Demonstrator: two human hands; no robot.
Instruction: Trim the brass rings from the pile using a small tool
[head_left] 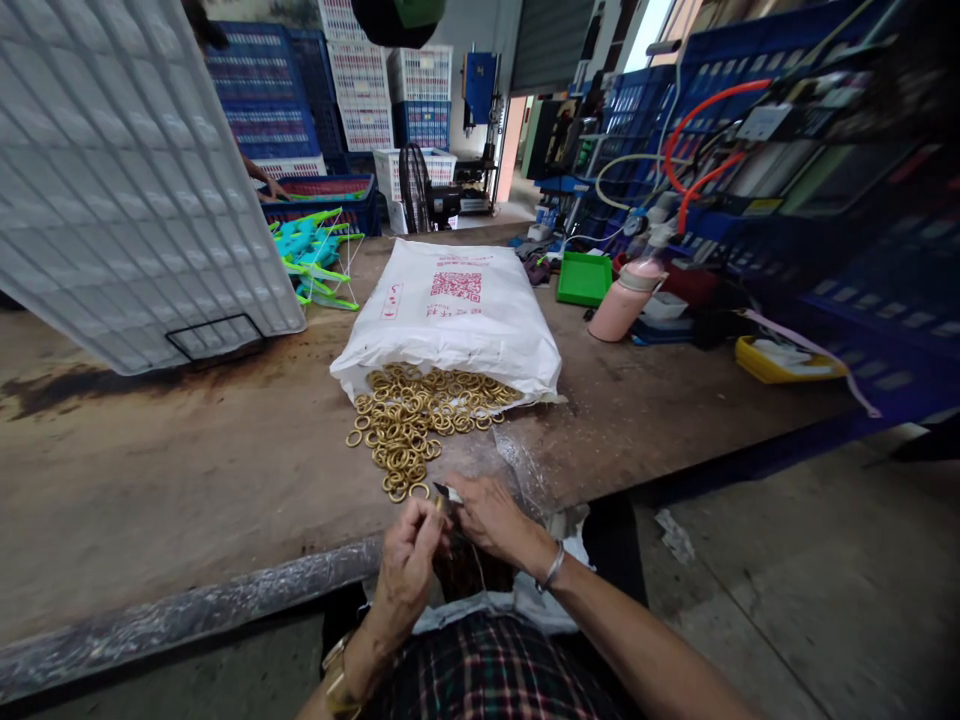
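Note:
Both hands are close together at the table's front edge. My left hand (409, 560) is closed, pinching a brass ring (439, 505) between thumb and fingers. Just right of it, my right hand (487, 515) is closed round a small dark-tipped tool (448, 492), mostly hidden by the fingers. A thin thread or wire hangs below my hands. Beyond them, a pile of brass rings (405, 430) spills from the open mouth of a white sack (465, 310) with red print. One loose ring (419, 491) lies at the pile's near end.
A white slatted crate (142, 180) stands tilted at the left on the wooden table (187, 470). Green and turquoise parts (319, 255) lie behind it. At the right are a green tray (584, 278), a pink bottle (626, 300) and a yellow tray (787, 362). Another person's hand (271, 185) shows behind the crate.

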